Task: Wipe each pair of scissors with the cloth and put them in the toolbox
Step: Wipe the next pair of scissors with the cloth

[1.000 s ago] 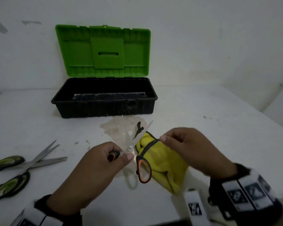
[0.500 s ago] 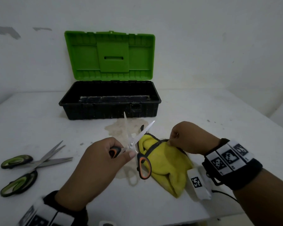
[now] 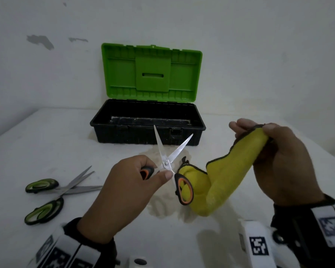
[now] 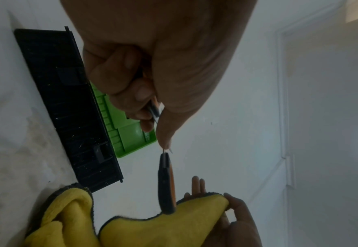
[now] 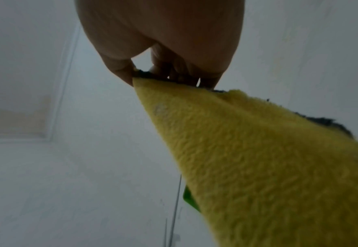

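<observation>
Holding orange-handled scissors point(image 3: 171, 161) blades splayed, left hand point(image 3: 128, 190) fingers curled round one handle, before open toolbox point(image 3: 147, 132) | right hand point(image 3: 278, 163) pinches limp yellow cloth point(image 3: 226, 175) edge | steel likely stiff, sharp: grip handles only.

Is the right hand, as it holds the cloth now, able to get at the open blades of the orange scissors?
Probably yes. The right hand grips the cloth lifted beside the orange scissors, and the left hand holds them with blades spread, pointing up. Nothing lies between.
</observation>
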The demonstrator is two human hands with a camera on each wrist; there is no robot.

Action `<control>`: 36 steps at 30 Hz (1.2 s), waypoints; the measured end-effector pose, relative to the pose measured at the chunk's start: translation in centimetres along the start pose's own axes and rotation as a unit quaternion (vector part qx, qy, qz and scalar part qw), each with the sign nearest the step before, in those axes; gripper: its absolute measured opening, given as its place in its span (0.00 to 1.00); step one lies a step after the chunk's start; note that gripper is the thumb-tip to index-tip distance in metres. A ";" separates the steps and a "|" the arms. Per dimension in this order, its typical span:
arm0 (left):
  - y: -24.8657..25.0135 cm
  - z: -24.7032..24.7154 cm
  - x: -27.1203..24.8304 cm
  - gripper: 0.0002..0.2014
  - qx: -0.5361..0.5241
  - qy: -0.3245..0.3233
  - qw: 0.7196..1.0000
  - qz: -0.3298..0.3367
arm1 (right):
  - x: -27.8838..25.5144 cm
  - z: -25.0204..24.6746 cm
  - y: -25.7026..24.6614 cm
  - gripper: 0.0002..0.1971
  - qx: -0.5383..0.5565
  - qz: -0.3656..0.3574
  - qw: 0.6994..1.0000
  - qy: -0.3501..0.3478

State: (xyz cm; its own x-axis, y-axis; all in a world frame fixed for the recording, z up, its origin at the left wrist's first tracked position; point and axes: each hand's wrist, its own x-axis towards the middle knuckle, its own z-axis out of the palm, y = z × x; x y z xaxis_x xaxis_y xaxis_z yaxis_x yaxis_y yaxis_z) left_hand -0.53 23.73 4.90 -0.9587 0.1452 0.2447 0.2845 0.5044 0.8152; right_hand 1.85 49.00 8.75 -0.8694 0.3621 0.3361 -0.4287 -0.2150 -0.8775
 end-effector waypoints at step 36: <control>-1.7 -1.2 1.0 0.17 0.074 0.005 0.997 0.024 | -4.1 9.4 7.4 0.11 -0.246 0.084 0.965 -0.028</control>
State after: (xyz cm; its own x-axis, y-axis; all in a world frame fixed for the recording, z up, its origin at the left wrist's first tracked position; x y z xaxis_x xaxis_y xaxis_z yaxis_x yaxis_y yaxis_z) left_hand -1.96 21.98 4.35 -0.9439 0.1635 0.2868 0.3246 0.6181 0.7159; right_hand -0.09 37.42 4.08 -0.9346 0.3068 0.1801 -0.1234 0.1954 -0.9729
